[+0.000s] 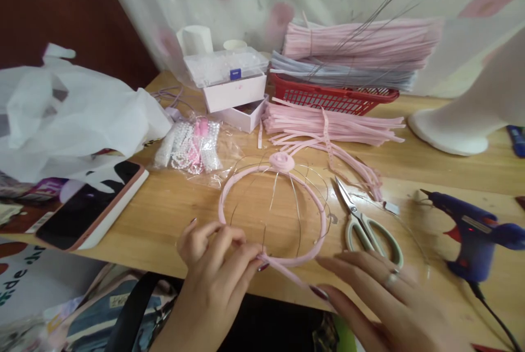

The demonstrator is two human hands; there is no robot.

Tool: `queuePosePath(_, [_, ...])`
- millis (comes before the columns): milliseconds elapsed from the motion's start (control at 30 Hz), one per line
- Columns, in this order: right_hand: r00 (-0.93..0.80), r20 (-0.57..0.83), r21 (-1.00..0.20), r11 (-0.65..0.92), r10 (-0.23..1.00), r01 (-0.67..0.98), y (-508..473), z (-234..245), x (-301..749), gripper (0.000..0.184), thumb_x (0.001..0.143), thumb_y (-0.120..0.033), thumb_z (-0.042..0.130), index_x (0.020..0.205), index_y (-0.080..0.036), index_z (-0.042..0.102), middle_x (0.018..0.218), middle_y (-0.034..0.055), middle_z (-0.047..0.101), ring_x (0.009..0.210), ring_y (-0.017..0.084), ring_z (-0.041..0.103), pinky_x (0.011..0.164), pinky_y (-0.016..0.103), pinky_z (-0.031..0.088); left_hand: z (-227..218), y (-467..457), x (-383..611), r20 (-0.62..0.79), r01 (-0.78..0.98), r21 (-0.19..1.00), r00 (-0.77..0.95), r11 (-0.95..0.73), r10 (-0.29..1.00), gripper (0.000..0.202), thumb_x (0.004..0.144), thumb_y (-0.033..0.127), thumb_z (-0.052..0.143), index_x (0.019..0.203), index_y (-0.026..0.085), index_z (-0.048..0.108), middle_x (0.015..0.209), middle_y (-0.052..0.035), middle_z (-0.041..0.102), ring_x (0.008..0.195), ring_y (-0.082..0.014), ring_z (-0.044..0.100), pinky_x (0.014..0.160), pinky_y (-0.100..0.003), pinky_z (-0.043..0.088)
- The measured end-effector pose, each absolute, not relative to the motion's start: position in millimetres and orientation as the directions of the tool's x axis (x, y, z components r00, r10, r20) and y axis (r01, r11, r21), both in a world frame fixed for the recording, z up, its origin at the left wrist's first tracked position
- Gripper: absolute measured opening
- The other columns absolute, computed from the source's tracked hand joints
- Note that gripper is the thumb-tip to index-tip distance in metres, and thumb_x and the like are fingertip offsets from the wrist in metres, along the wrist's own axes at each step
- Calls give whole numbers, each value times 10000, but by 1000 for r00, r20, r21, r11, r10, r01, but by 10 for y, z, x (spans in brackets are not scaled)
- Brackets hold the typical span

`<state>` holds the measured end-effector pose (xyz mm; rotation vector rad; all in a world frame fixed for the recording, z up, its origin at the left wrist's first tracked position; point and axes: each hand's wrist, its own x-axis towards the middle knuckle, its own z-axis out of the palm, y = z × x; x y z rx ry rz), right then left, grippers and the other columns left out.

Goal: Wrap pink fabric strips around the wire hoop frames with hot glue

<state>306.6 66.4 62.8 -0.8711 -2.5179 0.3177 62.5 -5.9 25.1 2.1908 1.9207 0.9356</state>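
A ring wrapped in pink pipe cleaner (322,204) lies on the wooden table in front of me, with a coiled pink rosette (281,161) at its far side. Thin bare wires (297,210) stick out from the rosette, some crossing the ring's middle. At the ring's near side, my left hand (223,264) pinches the band where a loose pink tail (289,275) leaves it. My right hand (377,292), wearing a ring, has its fingers stretched out and apart. Its thumb tip meets the far end of the tail; whether it presses on it is unclear.
Scissors (361,223) and a blue glue gun (471,232) lie to the right. Pink pipe cleaner bundles (340,125) and a red basket (328,95) stand behind. Bagged beads (194,144), white boxes (235,92), a phone (88,204) and a white plastic bag (74,106) are left.
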Motion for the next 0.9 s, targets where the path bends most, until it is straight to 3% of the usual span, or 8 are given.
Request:
queuePosePath(100, [-619, 280, -510, 660, 734, 552, 636, 486, 2885, 223, 1050, -354, 501, 1164, -209, 626, 838, 31, 713, 677, 152, 704, 592, 247, 565, 204, -80, 636, 367, 876, 444, 15, -189, 930, 157, 945, 176, 667, 1040, 300, 681, 978, 1, 681, 1041, -255, 488, 943, -426, 314])
queuePosePath(200, [-607, 251, -614, 609, 754, 502, 587, 368, 2766, 169, 1046, -311, 509, 1045, -214, 648, 739, 1, 649, 632, 149, 648, 569, 250, 521, 190, -94, 660, 371, 881, 438, 3, -178, 928, 137, 950, 175, 660, 1042, 275, 680, 970, -14, 689, 1027, -259, 511, 931, -433, 336])
queuePosePath(367, [-599, 213, -640, 574, 772, 511, 565, 271, 2740, 164, 1010, -197, 546, 938, -180, 692, 788, 35, 670, 682, 171, 637, 602, 270, 474, 156, -128, 763, 357, 883, 460, -90, -91, 930, 91, 941, 185, 676, 944, 261, 727, 944, -31, 686, 929, -243, 532, 875, -430, 373])
queuePosePath(567, [-630, 162, -662, 557, 759, 501, 584, 185, 2725, 189, 1016, -173, 534, 913, -162, 693, 732, 13, 666, 607, 134, 619, 567, 247, 421, 50, -176, 837, 383, 918, 396, -157, -9, 910, 79, 917, 230, 710, 945, 259, 778, 720, -24, 621, 752, -233, 490, 726, -405, 376])
queuePosePath(767, [-672, 147, -732, 537, 726, 420, 639, 127, 2703, 207, 1020, -142, 480, 926, -167, 663, 751, 21, 631, 626, 129, 587, 575, 240, 425, 14, -154, 728, 352, 794, 583, -52, -176, 934, 103, 945, 142, 660, 1009, 164, 737, 874, -28, 813, 725, -160, 729, 688, -286, 519])
queuePosePath(900, [-684, 175, -755, 542, 708, 368, 665, 152, 2739, 194, 1009, -124, 493, 940, -175, 667, 741, 13, 621, 633, 126, 585, 575, 233, 434, 96, -76, 645, 213, 721, 681, -27, -129, 977, 76, 941, 181, 669, 942, 202, 742, 806, 34, 817, 571, -97, 706, 561, -200, 502])
